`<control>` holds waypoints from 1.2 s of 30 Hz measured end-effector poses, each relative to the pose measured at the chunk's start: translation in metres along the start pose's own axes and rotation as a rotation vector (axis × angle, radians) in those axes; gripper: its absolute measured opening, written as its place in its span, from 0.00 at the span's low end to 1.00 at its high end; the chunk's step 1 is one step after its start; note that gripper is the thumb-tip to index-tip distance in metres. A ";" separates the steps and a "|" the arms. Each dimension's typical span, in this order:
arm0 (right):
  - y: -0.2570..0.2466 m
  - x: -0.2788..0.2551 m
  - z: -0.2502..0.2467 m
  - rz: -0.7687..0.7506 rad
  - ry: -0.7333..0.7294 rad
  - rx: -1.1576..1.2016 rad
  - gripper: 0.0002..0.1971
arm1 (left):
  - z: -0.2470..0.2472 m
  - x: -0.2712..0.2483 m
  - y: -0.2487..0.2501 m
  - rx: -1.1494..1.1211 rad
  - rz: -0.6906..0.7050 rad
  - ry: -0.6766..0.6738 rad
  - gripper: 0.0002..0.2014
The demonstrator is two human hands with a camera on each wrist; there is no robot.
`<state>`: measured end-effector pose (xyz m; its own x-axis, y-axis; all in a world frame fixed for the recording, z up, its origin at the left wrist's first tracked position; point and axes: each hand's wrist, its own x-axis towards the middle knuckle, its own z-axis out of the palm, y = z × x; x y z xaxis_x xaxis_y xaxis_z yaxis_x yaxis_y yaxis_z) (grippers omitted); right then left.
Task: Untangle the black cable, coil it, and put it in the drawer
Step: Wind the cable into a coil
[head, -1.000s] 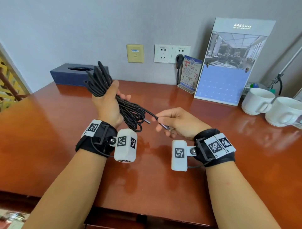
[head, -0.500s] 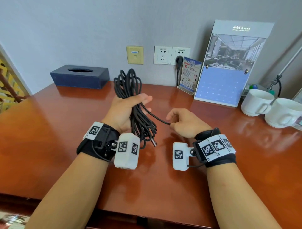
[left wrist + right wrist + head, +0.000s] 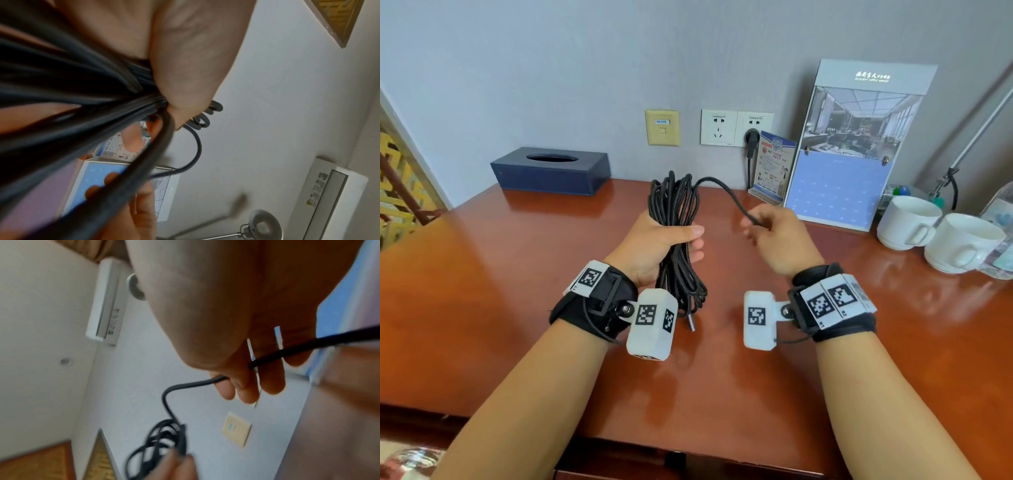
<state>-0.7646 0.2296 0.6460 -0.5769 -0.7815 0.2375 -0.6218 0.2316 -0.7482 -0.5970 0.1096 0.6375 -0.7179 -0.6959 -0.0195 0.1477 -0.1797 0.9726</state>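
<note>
The black cable (image 3: 675, 205) is gathered into a long upright bundle above the wooden desk (image 3: 482, 291). My left hand (image 3: 664, 240) grips the bundle round its middle, thumb across the front; loops stick out above and hang below it, and a metal plug (image 3: 691, 323) dangles at the bottom. A loose strand arcs from the top of the bundle to my right hand (image 3: 770, 229), which pinches it. In the left wrist view the cable (image 3: 86, 91) fills the palm. In the right wrist view the strand (image 3: 195, 383) runs through the fingers (image 3: 246, 386). No drawer shows.
A dark blue tissue box (image 3: 551, 169) sits at the back left. A standing calendar (image 3: 852, 147) and a small leaflet stand (image 3: 774, 168) are at the back right, two white cups (image 3: 941, 233) at the far right. Wall sockets (image 3: 736, 128) hold a plugged cord.
The left hand turned the bundle upright and moved it toward the middle. The right hand let the plug end drop below, then lifted the loose strand up over the top of the bundle.
</note>
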 end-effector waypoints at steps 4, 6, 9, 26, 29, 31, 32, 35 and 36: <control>-0.015 0.002 -0.018 0.153 0.125 -0.264 0.15 | 0.005 0.003 -0.002 0.168 0.040 0.017 0.10; -0.028 0.002 -0.016 0.052 0.212 -0.249 0.18 | 0.014 0.004 0.000 0.152 0.032 0.022 0.10; -0.041 0.002 -0.005 -0.280 0.322 -0.055 0.15 | 0.028 0.001 0.005 0.218 0.016 -0.060 0.07; -0.035 -0.001 -0.030 -0.453 0.014 -0.250 0.07 | 0.010 0.007 0.017 0.525 0.239 0.349 0.06; -0.056 -0.005 -0.041 -0.500 -0.033 -0.340 0.06 | 0.012 0.005 0.018 0.641 0.199 0.239 0.08; -0.068 -0.007 -0.051 -0.523 -0.077 -0.392 0.06 | 0.013 0.001 0.020 0.734 0.124 0.135 0.10; -0.073 -0.007 -0.056 -0.541 -0.095 -0.394 0.06 | 0.014 -0.001 0.021 0.778 0.091 0.078 0.11; -0.088 -0.003 -0.065 -0.607 -0.122 -0.335 0.05 | 0.020 -0.013 0.024 0.891 0.014 -0.163 0.11; -0.093 -0.002 -0.066 -0.617 -0.129 -0.318 0.05 | 0.023 -0.017 0.024 0.879 -0.018 -0.269 0.11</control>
<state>-0.7411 0.2476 0.7558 -0.0142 -0.8827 0.4698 -0.9513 -0.1328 -0.2783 -0.5971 0.1336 0.6663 -0.8655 -0.4931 -0.0887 -0.3563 0.4814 0.8008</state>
